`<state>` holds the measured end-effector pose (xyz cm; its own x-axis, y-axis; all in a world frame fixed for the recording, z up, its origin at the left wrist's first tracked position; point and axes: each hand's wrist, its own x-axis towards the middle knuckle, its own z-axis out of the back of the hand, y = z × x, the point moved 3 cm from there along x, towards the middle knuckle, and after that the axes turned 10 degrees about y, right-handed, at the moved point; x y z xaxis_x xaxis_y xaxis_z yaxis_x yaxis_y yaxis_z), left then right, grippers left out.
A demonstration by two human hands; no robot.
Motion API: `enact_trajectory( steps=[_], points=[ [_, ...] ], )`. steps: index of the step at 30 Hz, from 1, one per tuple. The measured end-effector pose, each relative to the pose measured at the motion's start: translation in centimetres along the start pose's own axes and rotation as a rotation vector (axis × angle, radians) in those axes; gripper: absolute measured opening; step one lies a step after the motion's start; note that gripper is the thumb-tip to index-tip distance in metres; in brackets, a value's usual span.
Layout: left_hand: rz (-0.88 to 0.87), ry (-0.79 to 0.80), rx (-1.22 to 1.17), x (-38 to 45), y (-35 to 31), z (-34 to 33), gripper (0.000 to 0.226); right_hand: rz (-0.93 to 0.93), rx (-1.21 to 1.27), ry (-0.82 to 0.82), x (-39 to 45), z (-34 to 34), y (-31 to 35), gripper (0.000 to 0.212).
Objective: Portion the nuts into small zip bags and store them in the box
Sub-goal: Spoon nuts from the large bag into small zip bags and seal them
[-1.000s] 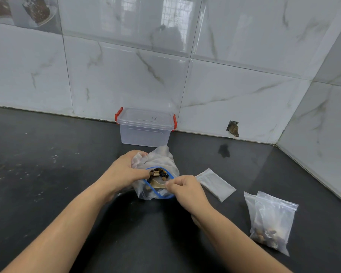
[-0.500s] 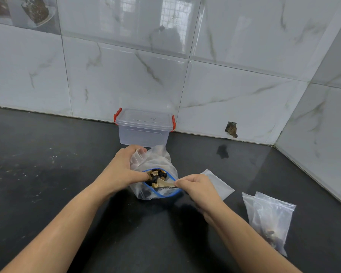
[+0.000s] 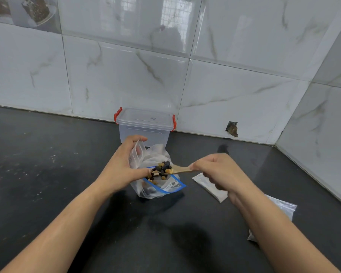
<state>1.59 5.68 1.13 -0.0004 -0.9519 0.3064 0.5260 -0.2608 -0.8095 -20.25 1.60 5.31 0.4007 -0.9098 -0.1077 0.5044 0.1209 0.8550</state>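
Above blue-zip bag [image 3: 161, 189], nuts [image 3: 161, 170] on spoon [image 3: 180, 169], just beyond right hand [image 3: 215, 170] grip

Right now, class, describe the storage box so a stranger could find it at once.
Start at the white marble-tiled wall behind the black counter. The clear plastic box stands against its base, just beyond the nut bag. It alone is rigid, lidded, with red clips on both ends.

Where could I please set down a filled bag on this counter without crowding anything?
The dark counter is bare left of the left hand and box, out to the wall. It is also bare between the forearms. Right of the big bag is crowded: the right hand with its loaded spoon, a white packet, and small bags.
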Motion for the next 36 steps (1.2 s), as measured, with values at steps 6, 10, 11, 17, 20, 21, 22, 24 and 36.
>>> enact_trajectory(
  steps=[6, 10, 11, 17, 20, 21, 22, 24, 36],
  points=[
    [-0.004, 0.005, 0.017, 0.1, 0.2, -0.2, 0.074, 0.112, -0.061, 0.01, 0.7, 0.5, 4.3, 0.022],
    [-0.023, -0.019, 0.014, 0.3, 0.6, -0.1, 0.074, 0.208, -0.272, 0.025, 1.8, -1.2, 7.3, 0.033],
    [-0.028, -0.032, 0.013, 0.3, 0.6, 0.0, 0.073, 0.214, -0.356, 0.033, 2.0, -1.8, 7.9, 0.037],
    [-0.035, -0.067, 0.048, 0.4, 1.2, 0.1, 0.067, 0.363, -0.909, -0.078, 1.4, -5.6, 10.7, 0.014],
    [-0.022, -0.111, 0.044, 0.3, 1.1, 0.4, 0.064, 0.466, -0.99, -0.179, 0.6, -5.4, 11.9, 0.018],
    [-0.011, -0.124, 0.043, 0.3, 1.0, 0.6, 0.062, 0.454, -0.976, -0.186, 0.5, -5.0, 12.1, 0.018],
    [-0.002, -0.132, 0.042, 0.3, 1.0, 0.7, 0.061, 0.429, -0.946, -0.183, 0.6, -4.4, 12.2, 0.018],
    [0.019, -0.134, 0.015, 0.4, 1.1, 1.0, 0.057, 0.381, -0.864, -0.163, 0.8, -3.3, 11.9, 0.015],
    [0.072, -0.12, -0.414, 0.2, 1.8, 1.6, 0.051, 0.107, -0.585, 0.016, 0.9, 0.0, 4.5, 0.014]
  ],
)
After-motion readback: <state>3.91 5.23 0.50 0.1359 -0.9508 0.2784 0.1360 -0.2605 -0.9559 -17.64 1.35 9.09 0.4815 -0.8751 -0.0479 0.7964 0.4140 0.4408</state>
